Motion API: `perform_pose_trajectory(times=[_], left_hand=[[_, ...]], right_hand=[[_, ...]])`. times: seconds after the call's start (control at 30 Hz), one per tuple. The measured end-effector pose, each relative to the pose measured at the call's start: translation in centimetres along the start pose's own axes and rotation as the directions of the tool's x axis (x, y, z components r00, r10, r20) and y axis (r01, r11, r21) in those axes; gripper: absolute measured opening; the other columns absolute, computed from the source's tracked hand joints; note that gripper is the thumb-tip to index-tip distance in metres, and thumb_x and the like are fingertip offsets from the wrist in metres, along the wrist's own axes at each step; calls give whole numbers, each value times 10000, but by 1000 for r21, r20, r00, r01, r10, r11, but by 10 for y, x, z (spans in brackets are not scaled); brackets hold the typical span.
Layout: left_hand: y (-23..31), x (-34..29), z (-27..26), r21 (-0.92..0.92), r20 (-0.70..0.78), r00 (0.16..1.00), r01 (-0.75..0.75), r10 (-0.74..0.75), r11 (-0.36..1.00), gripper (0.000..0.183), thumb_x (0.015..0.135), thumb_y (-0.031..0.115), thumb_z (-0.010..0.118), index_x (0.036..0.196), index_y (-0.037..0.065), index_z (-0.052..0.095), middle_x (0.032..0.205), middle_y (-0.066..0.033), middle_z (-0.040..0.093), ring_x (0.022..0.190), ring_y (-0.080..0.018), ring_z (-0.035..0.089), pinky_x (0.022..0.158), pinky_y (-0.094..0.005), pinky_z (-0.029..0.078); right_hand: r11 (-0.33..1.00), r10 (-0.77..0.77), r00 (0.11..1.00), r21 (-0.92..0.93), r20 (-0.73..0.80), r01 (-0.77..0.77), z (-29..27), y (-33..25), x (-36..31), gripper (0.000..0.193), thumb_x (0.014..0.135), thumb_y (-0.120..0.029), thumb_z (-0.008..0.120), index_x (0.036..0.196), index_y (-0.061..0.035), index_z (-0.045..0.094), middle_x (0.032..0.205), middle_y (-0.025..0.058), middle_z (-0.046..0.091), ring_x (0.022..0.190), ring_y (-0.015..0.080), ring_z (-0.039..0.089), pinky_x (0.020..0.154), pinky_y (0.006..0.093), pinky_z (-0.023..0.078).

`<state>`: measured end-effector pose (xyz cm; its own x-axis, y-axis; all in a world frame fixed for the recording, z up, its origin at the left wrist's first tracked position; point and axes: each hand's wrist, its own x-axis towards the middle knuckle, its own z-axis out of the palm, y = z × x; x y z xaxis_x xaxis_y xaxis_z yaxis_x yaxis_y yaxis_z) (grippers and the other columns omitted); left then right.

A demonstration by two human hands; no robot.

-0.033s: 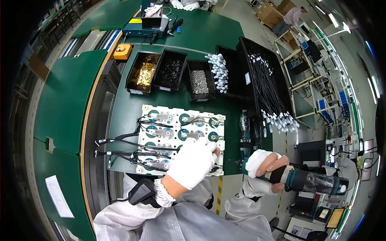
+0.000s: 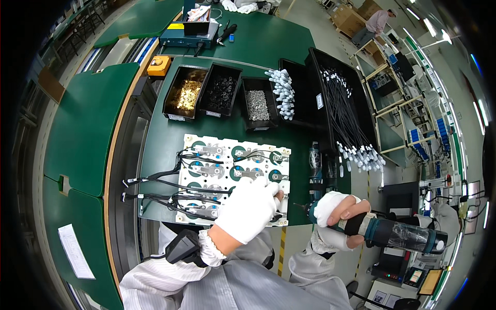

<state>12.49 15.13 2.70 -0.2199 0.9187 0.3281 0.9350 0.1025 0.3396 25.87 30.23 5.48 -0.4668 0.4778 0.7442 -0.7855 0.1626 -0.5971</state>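
A white board (image 2: 222, 182) lies on the green bench, carrying metal terminals and black cables (image 2: 165, 176) that run off its left edge. My left hand (image 2: 249, 206), in a white glove with fingertips bare, rests over the board's lower right part. Its fingers are curled together, and whatever they pinch is hidden. Right of the board, past the bench's front edge, my right hand (image 2: 338, 211) wraps round a teal and black electric screwdriver (image 2: 400, 235). The tool lies roughly level, its bit pointing left toward the board. A second similar screwdriver (image 2: 314, 165) stands on the bench right of the board.
Behind the board stand black bins of brass parts (image 2: 187, 95), black clips (image 2: 222, 92) and small silver parts (image 2: 257, 105). White-capped pieces (image 2: 282, 93) sit beside them. A large black tray (image 2: 316, 77) holds cables with white ends. Another person's gloved hands (image 2: 238, 6) show at the far edge.
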Motion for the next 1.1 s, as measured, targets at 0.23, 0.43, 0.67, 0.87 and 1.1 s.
perform_pose_trajectory(times=[0.23,0.43,0.67,0.87,1.1], left_hand=[[4,0,-1,-51,-9,1000,25,-26,998,154,955,214,639,982,100,738,945,-42,624,879,-241,583,802,-415,468],[4,2,-8,-43,17,999,28,-27,999,169,956,213,631,977,86,740,949,-44,625,888,-250,585,777,-411,469],[3,4,-8,-57,-14,999,31,-32,998,142,939,207,651,943,105,750,955,-39,635,886,-246,585,777,-420,460],[3,6,-9,-125,-35,993,111,-116,986,143,926,217,669,898,100,747,905,-41,659,868,-261,600,750,-414,444],[1,4,-6,-212,-62,993,89,-104,973,90,853,185,737,874,102,765,930,-34,690,874,-259,628,781,-402,475]], right_hand=[[993,118,989,-32,94,-115,-6,12,-2,752,823,-732,717,974,-15,544,780,122,683,668,213,657,681,371,600],[985,170,971,-60,170,-162,-12,12,-1,752,827,-718,726,990,-4,558,781,128,684,693,200,657,658,336,588],[904,421,888,-164,183,-395,-8,8,14,664,876,-605,756,1027,12,561,791,145,644,681,241,655,706,406,570],[900,420,893,-201,161,-387,8,20,22,579,925,-530,736,996,12,545,768,138,632,630,199,622,622,326,554],[886,354,935,-317,-8,-338,26,1,22,689,875,-659,721,995,-6,537,751,115,614,642,198,606,633,333,543]])
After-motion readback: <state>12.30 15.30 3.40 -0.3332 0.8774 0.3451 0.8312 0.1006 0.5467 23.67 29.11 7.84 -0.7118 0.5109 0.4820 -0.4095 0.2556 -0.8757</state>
